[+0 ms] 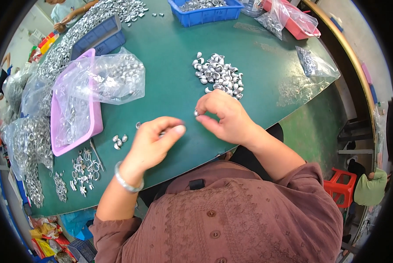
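One small silver metal cap (197, 113) sits pinched at the fingertips of the right hand (226, 118), just above the green table (170, 83) and close in front of the person. That hand's fingers are curled in, thumb and forefinger closed on the piece. Just to its left, the left hand (155, 142) hovers over the table with its fingers bent together and the thumb stretched toward the right hand; a small silver part (162, 133) shows between its fingers, though how firmly it is held I cannot tell. A silver bangle (125, 180) circles the left wrist.

Beyond the right hand lies a loose heap of silver caps (219, 74). A metal ring (138, 125) rests on the table just left of the left hand, and three more caps (119, 141) lie a little farther left. Near the table's left edge lies a scatter of finished ring pieces (86, 168). A pink tray (91, 122) stands farther left, lined and overhung by a clear plastic bag (113, 76) of metal parts. At the far side are a blue bin (205, 14), a red tray (298, 27) and a small bag of parts (312, 63) near the right edge.
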A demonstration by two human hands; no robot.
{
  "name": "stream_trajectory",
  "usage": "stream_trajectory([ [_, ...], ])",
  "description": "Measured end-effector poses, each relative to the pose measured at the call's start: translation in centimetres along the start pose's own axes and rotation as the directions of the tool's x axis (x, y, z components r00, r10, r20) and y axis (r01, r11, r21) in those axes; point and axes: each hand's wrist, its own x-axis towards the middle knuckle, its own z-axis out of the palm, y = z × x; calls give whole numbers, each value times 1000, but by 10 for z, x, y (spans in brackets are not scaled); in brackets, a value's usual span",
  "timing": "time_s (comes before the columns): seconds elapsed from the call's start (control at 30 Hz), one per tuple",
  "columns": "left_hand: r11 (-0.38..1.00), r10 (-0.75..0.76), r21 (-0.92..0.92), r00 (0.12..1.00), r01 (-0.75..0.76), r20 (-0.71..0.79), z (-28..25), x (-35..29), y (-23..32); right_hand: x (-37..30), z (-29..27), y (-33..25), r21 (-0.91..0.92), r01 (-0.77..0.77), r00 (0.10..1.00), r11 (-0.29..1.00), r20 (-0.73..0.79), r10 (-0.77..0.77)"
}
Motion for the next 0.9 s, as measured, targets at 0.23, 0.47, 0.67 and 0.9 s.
stream_trajectory([
  [0.23,808,-138,-541,968,232,208,16,22,-7,0,1,-15,11,-10,999,1000,-37,10],
  [0.47,779,-139,-578,966,243,219,17,18,-11,-4,1,-12,124,-90,995,988,-21,93],
  [0.67,786,-149,-575,971,230,185,17,16,-8,-5,3,-12,184,-142,989,973,-13,147],
  [0.9,776,-150,-591,974,222,169,15,14,-7,-8,3,-14,346,-258,964,902,39,261],
])
